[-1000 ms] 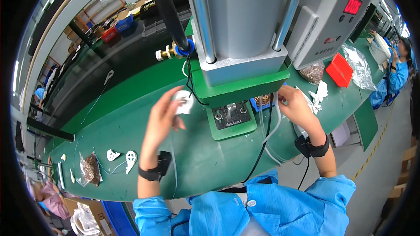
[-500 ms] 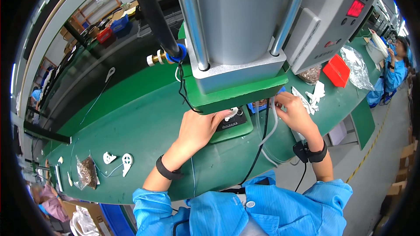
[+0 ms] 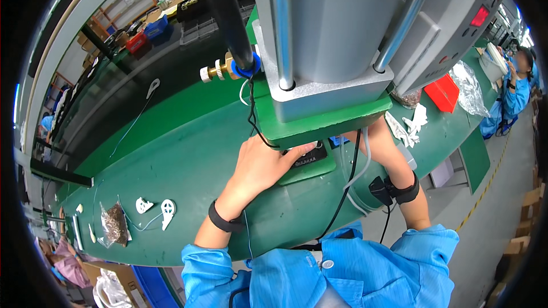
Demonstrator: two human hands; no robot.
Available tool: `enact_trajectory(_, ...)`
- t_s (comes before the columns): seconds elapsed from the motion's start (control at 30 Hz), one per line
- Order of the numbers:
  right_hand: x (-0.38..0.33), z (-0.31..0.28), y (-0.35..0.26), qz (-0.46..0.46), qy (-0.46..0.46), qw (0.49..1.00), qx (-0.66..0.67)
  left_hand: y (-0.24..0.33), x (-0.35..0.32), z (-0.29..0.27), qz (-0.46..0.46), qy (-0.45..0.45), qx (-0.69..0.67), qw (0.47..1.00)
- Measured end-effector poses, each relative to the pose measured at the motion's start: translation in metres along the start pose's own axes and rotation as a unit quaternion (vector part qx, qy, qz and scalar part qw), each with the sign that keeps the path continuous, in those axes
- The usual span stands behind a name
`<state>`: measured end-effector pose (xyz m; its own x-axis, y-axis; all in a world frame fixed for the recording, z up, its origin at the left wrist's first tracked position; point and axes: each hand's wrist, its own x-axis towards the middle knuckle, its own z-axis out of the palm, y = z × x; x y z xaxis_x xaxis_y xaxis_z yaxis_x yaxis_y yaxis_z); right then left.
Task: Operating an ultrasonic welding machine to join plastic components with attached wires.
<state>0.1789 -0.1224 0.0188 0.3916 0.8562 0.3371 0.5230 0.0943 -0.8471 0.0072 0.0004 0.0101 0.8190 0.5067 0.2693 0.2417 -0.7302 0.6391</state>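
Observation:
My left hand (image 3: pixel 260 165) reaches under the green plate (image 3: pixel 331 120) of a bench press. Its thumb lies over the black-topped fixture (image 3: pixel 311 158) on the green base (image 3: pixel 308 174), bent in toward fingers that the plate hides. Whatever they pinch cannot be made out. My right hand (image 3: pixel 372 138) reaches behind the press plate, beside a blue bin (image 3: pixel 341 140) that shows only in part. The right fingers are out of sight. A black cable (image 3: pixel 344 197) and a clear tube (image 3: pixel 365 162) hang in front of that hand.
On the left of the green bench lie white plastic reels (image 3: pixel 168 213), a blue cord (image 3: pixel 136 226) and a bag of small brown parts (image 3: pixel 115 225). White gloves (image 3: pixel 415 122) and a red bin (image 3: pixel 442 93) lie right of the press. A co-worker (image 3: pixel 516 97) is at far right.
My right hand has moved farther in behind the press, hiding its fingers. My left hand stays at the fixture; the white part seen under its thumb is now covered. The view has shifted slightly.

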Motion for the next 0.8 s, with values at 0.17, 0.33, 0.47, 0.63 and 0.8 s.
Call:
enact_trajectory(0.17, 0.001, 0.005, -0.002, -0.032, -0.004, 0.999, 0.022, -0.001, 0.006, -0.005, 0.022, -0.034, 0.046, 0.998)
enact_trajectory(0.33, 0.009, 0.02, 0.011, -0.03, -0.068, 0.997, 0.029, 0.0, -0.002, 0.002, -0.029, -0.023, -0.005, 0.999)
enact_trajectory(0.47, 0.011, 0.031, 0.027, 0.004, -0.127, 0.992, 0.004, 0.002, -0.004, 0.009, -0.058, -0.001, -0.033, 0.998)
enact_trajectory(0.63, 0.013, 0.04, 0.038, -0.03, -0.117, 0.993, 0.017, 0.0, -0.006, 0.007, -0.063, -0.002, -0.055, 0.997)
enact_trajectory(0.8, 0.012, 0.04, 0.033, -0.009, -0.135, 0.991, 0.018, -0.005, -0.008, 0.013, -0.051, 0.013, -0.053, 0.997)
